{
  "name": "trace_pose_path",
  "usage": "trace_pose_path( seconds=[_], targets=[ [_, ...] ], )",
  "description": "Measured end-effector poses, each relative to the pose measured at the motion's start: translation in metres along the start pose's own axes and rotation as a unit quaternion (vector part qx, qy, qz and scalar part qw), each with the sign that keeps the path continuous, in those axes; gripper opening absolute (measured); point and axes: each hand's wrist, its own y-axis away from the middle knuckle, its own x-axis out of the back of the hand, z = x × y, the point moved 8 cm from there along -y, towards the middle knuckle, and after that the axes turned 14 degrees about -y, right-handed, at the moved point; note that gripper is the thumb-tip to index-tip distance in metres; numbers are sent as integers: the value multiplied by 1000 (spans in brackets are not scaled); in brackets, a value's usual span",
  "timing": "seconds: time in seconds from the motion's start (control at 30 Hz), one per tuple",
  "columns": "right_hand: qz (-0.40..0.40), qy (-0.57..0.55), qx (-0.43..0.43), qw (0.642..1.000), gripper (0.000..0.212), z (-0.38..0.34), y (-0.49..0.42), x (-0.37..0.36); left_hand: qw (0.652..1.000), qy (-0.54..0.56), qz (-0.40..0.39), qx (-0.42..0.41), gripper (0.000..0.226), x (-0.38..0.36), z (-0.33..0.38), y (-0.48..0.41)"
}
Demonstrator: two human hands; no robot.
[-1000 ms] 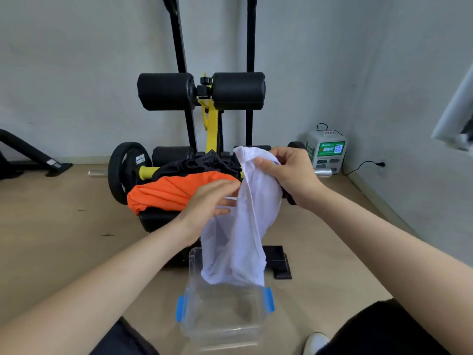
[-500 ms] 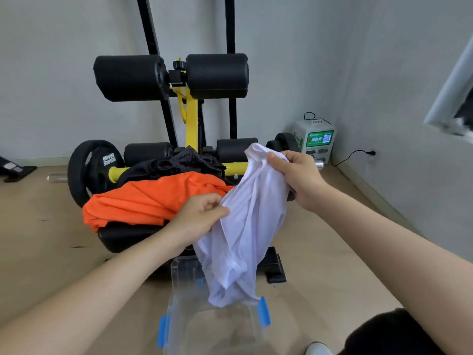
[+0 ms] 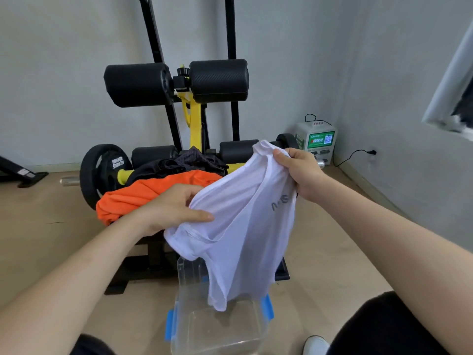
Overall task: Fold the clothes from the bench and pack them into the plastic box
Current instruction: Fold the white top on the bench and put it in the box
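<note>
White shirt (image 3: pixel 243 226) hung in mid-air over the plastic box (image 3: pixel 184 278), not folded yet. Left hand (image 3: pixel 174 208) pinched its near-left edge between thumb and fingers. Right hand (image 3: pixel 299 172) gripped a bunched edge at the far right, fingers curled round the cloth. Lowest corner dangled into the box mouth.

My read: the step was opening the shirt out for the 1st fold. To do it well, find both shoulder seams, pull them apart until the fabric hung flat, and keep the cloth out of the box until folded. Thin fabric, so it would likely twist and sag.

Orange garment (image 3: pixel 153 190) and black garment (image 3: pixel 179 162) lay piled on the bench (image 3: pixel 143 262), just beyond the left hand. Box sat on the tan floor (image 3: pixel 51 239), nearest, with 2 blue latches (image 3: pixel 169 324). Grey walls, weight plate (image 3: pixel 102 170) far left, charging unit (image 3: pixel 317 139) in the far-right corner.
</note>
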Motion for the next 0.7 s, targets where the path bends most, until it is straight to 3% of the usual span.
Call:
trace_pose_path(
  seconds=[0.1,0.2,0.33,0.53,0.7],
  targets=[
    [7,-7,33,999,37,-14,-1,7,994,-107,-14,3,17,6,-9,8],
    [20,3,44,999,27,-13,-1,12,990,-139,-26,7,7,4,-14,12],
    [17,32,29,999,32,-2,-2,11,997,-69,1,36,11,6,-21,10],
    [-26,40,19,999,17,0,0,11,987,115,87,74,22,27,-39,13],
    [-30,72,24,997,34,3,4,15,987,149,51,40,32,27,-40,17]
  ],
)
